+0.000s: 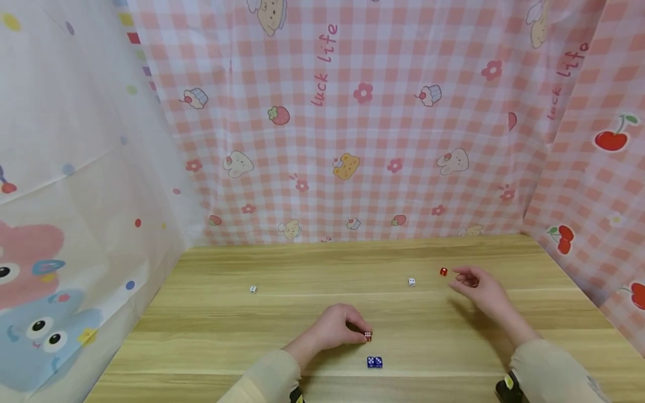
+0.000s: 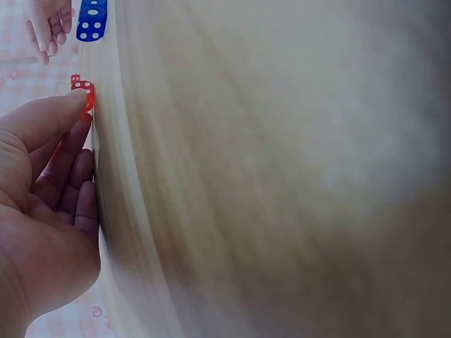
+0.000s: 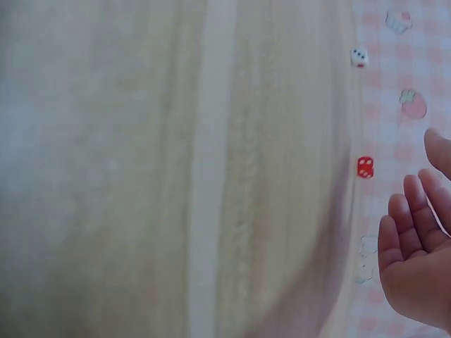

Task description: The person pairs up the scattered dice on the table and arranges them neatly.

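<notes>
Where the left hand [image 1: 336, 327] reaches, just beyond the touching pair of blue cubic dice with white pips [image 1: 375, 362], the head view shows its thumb and forefinger clamped on a small red cubic die with pale pips [image 1: 368, 336]. All of these are over the wood-grained light brown tabletop [image 1: 322, 268], at whose far side, well beyond the blue pair, hangs a pink-and-white checked cloth [image 1: 383, 129]. The right hand [image 1: 481, 288] is beyond the blue pair and well to its right, thumb and fingertips apart, with a second red cubic die [image 1: 443, 272] near the fingertips but not touching them. A small white cubic die [image 1: 411, 282] sits beyond the blue pair and a little to its right; another white die with dark pips [image 1: 253, 289] sits beyond it and well to its left. In the left wrist view the thumb presses on the red die's pipped face, near the blue pair, with the other fingers bent below; I cannot tell whether that die touches the wood. In the right wrist view the second red die, well beyond the blue pair's place, stands apart from the spread thumb and fingers, which hold nothing.
</notes>
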Motion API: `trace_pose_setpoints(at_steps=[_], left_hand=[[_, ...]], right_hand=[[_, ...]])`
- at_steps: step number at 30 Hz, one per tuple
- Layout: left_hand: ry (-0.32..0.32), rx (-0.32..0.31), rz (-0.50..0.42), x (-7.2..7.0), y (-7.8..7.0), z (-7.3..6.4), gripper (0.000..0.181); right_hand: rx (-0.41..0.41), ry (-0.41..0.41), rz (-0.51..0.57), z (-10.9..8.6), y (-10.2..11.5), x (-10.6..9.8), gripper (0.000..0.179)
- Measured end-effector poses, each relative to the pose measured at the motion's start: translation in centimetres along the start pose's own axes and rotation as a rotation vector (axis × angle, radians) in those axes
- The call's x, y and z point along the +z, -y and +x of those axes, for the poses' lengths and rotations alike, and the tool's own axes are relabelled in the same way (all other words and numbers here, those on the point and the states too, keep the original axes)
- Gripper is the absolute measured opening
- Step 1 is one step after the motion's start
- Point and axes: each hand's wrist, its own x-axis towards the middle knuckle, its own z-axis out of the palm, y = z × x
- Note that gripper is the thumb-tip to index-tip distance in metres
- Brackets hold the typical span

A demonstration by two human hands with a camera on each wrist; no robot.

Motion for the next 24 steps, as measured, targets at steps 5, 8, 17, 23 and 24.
trace_pose_setpoints(at_steps=[5,8,17,23,24], left_hand=[[0.003,0.004,0.008,-0.1,0.0,0.1,0.016],[0.004,0.003,0.01,-0.1,0.0,0.0,0.016],[0.007,-0.009,0.006,0.0,0.0,0.0,0.017],[0.01,-0.007,-0.008,-0.1,0.0,0.0,0.017],[0.01,-0.006,-0.008,-0.1,0.0,0.0,0.017]], right_hand=[[0.032,-0.011,-0.003,0.8,-0.9,0.0,0.048],[0.042,-0.011,0.003,1.2,-1.3,0.2,0.05],[0.058,0.023,-0.006,2.2,-1.8,0.6,0.053],[0.068,0.052,-0.001,2.7,-1.7,0.8,0.052],[0.07,0.057,-0.001,2.8,-1.7,0.8,0.052]])
